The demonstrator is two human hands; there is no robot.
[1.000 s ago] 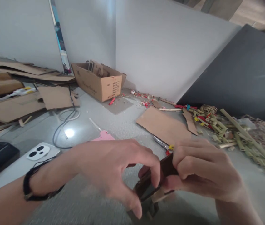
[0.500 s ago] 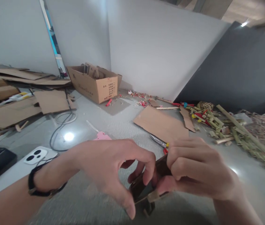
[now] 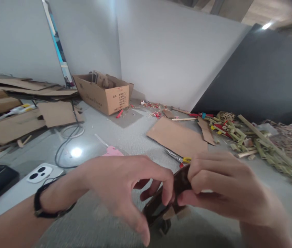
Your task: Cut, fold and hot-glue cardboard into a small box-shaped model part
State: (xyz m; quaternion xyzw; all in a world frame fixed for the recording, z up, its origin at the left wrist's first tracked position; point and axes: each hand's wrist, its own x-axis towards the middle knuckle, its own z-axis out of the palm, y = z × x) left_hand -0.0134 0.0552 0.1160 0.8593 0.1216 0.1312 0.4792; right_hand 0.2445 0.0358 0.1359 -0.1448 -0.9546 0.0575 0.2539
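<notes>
Low in the middle, a dark brown, shallow piece with a glossy inner face is held between both hands. My left hand curves around its left end, thumb on the near side and fingertips on the far side and inside. My right hand pinches the piece's right end between thumb and bent fingers. Small tan and dark parts stick out below the piece, blurred. Just beyond it lies a silver tool with red and yellow handles, partly hidden by my right hand.
A flat cardboard sheet lies ahead, with an open cardboard box behind. Bamboo pieces heap at right. At left are stacked cardboard, a black cable and a white phone. A pink object is beyond my left hand.
My right hand has shifted slightly right, and its thumb has drawn back along the piece, showing more of the dark surface. My left hand has barely moved.
</notes>
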